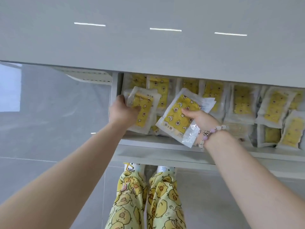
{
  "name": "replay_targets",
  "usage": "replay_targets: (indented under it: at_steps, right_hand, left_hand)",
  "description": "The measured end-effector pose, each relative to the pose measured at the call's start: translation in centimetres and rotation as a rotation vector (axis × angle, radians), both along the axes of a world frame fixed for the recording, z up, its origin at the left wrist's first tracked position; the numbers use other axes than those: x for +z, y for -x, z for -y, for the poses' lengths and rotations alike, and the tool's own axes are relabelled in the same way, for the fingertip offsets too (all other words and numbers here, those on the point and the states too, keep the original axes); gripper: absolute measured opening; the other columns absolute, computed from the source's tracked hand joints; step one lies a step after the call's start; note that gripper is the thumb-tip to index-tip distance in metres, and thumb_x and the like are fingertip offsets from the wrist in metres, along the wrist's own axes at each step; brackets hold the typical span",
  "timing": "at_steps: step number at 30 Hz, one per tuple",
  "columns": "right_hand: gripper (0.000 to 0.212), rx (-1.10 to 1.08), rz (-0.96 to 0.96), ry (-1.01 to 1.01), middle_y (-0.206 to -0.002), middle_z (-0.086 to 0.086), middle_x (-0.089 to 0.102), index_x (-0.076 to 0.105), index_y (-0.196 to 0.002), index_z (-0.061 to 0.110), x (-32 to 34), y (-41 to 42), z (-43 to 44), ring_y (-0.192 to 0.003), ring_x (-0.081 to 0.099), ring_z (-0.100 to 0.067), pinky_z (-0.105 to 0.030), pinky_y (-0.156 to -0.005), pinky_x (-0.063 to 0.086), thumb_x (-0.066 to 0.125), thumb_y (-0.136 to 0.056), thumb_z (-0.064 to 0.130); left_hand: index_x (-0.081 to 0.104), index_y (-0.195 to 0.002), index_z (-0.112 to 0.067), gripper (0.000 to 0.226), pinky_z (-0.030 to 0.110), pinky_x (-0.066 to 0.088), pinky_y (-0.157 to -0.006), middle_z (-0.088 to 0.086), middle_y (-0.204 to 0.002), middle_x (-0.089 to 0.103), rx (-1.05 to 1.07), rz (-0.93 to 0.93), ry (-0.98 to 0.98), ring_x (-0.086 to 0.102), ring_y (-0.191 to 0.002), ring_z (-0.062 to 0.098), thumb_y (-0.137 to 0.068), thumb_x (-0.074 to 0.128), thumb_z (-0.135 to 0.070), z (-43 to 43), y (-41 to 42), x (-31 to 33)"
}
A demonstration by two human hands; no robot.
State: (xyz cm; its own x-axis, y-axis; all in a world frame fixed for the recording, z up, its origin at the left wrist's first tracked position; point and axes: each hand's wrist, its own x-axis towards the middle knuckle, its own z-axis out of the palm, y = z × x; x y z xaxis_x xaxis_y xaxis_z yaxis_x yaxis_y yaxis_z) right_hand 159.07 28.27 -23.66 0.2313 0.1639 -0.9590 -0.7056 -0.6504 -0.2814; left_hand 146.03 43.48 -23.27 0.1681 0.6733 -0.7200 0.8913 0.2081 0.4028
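Observation:
My left hand (123, 109) grips a clear packet with a yellow patterned cloth inside (145, 111) at the left end of a white shelf compartment. My right hand (200, 120), with a bead bracelet at the wrist, holds a second such packet (178, 113), tilted, with a few thinner packets fanned behind it. Both packets are at the front of the compartment, side by side and slightly apart.
Several more yellow packets (242, 103) stand in rows along the shelf (148, 141) to the right. A white top board (148, 47) overhangs the compartment. Below are my legs in yellow duck-print trousers (145, 195) on a grey tiled floor (41, 146).

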Motion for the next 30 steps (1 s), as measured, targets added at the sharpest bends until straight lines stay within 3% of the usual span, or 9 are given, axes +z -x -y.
replay_targets:
  at_steps: [2, 3, 5, 6, 12, 17, 21, 25, 30]
  right_hand:
    - [0.039, 0.015, -0.009, 0.014, -0.111, -0.008, 0.069, 0.066, -0.107, 0.013, -0.1, 0.4, 0.1, -0.100, 0.066, -0.030, -0.038, -0.084, 0.055, 0.071, -0.077, 0.037]
    - [0.035, 0.030, -0.006, 0.030, -0.108, -0.005, 0.070, 0.068, -0.102, 0.016, 0.0, 0.5, 0.2, -0.093, 0.066, -0.027, -0.029, -0.065, 0.058, 0.071, -0.077, 0.040]
    - [0.032, 0.078, 0.033, 0.100, -0.105, -0.002, 0.070, 0.067, -0.098, 0.018, 0.8, 1.0, 0.3, -0.085, 0.065, -0.026, -0.016, -0.030, 0.036, 0.070, -0.079, 0.042]
    - [0.032, 0.097, 0.054, 0.134, -0.106, -0.003, 0.069, 0.067, -0.098, 0.018, 1.1, 1.2, 0.3, -0.084, 0.066, -0.027, -0.014, -0.026, 0.028, 0.069, -0.079, 0.043]
    - [0.040, 0.241, 0.136, 0.192, -0.105, -0.002, 0.057, 0.062, -0.111, 0.013, 2.6, 2.2, -1.3, -0.019, 0.036, 0.001, -0.010, -0.024, 0.020, 0.067, -0.083, 0.041]
    - [0.036, 0.325, 0.136, 0.203, -0.092, -0.001, 0.051, 0.053, -0.105, 0.014, 3.4, 2.8, -2.0, -0.052, 0.043, -0.012, -0.008, -0.025, 0.021, 0.067, -0.084, 0.040]
    - [0.025, 0.294, 0.144, 0.183, -0.071, 0.009, 0.049, 0.049, -0.071, 0.023, 3.6, 3.1, -1.6, -0.056, 0.046, -0.011, -0.007, -0.025, 0.022, 0.066, -0.087, 0.031]
    - [0.024, 0.259, 0.159, 0.205, -0.069, 0.006, 0.054, 0.051, -0.070, 0.020, 3.4, 3.5, -1.7, -0.055, 0.049, -0.009, -0.009, -0.024, 0.024, 0.067, -0.087, 0.024]
    - [0.016, 0.265, 0.173, 0.158, -0.070, 0.008, 0.055, 0.054, -0.077, 0.019, 3.7, 3.6, -2.0, -0.056, 0.047, -0.004, -0.009, -0.029, 0.031, 0.066, -0.088, 0.020]
  left_hand:
    - [0.041, -0.097, -0.013, 0.024, 0.024, 0.035, -0.052, -0.006, -0.076, 0.041, -0.026, -0.040, -0.025, 0.045, -0.071, 0.016, -0.088, 0.062, -0.020, 0.3, 0.0, -0.3]
    - [0.039, -0.097, -0.013, 0.025, 0.026, 0.035, -0.056, -0.005, -0.077, 0.040, -0.043, -0.061, -0.036, 0.043, -0.073, 0.018, -0.089, 0.061, -0.020, 0.5, 0.1, -0.4]
    - [0.038, -0.100, -0.011, 0.023, 0.029, 0.035, -0.063, -0.001, -0.084, 0.041, -0.095, -0.122, -0.035, 0.042, -0.077, 0.020, -0.091, 0.058, -0.018, 0.9, 0.4, -0.4]
    - [0.040, -0.103, -0.009, 0.022, 0.030, 0.035, -0.065, 0.003, -0.090, 0.044, -0.124, -0.153, -0.029, 0.042, -0.080, 0.021, -0.092, 0.056, -0.016, 1.2, 0.6, -0.4]
    - [0.039, -0.123, 0.004, 0.033, 0.030, 0.040, -0.074, 0.018, -0.122, 0.055, -0.356, -0.315, -0.057, 0.055, -0.112, 0.032, -0.095, 0.050, -0.008, 2.5, 0.8, -0.4]
    - [0.056, -0.113, 0.001, 0.026, 0.029, 0.046, -0.069, 0.014, -0.115, 0.056, -0.718, -0.459, -0.028, 0.058, -0.105, 0.028, -0.090, 0.044, -0.001, 1.5, -0.1, -0.4]
    - [0.060, -0.105, 0.000, 0.024, 0.028, 0.049, -0.069, 0.014, -0.109, 0.060, -0.766, -0.478, -0.016, 0.060, -0.100, 0.027, -0.088, 0.043, 0.000, 1.1, -0.6, -0.5]
    - [0.054, -0.120, 0.002, 0.033, 0.032, 0.056, -0.079, 0.015, -0.118, 0.057, -0.877, -0.544, -0.073, 0.061, -0.102, 0.027, -0.090, 0.043, 0.001, 0.6, -1.2, -0.7]
    - [0.056, -0.117, -0.001, 0.029, 0.025, 0.047, -0.060, 0.009, -0.112, 0.060, -1.052, -0.586, -0.149, 0.064, -0.098, 0.024, -0.089, 0.048, 0.001, 0.1, -2.4, -0.5]
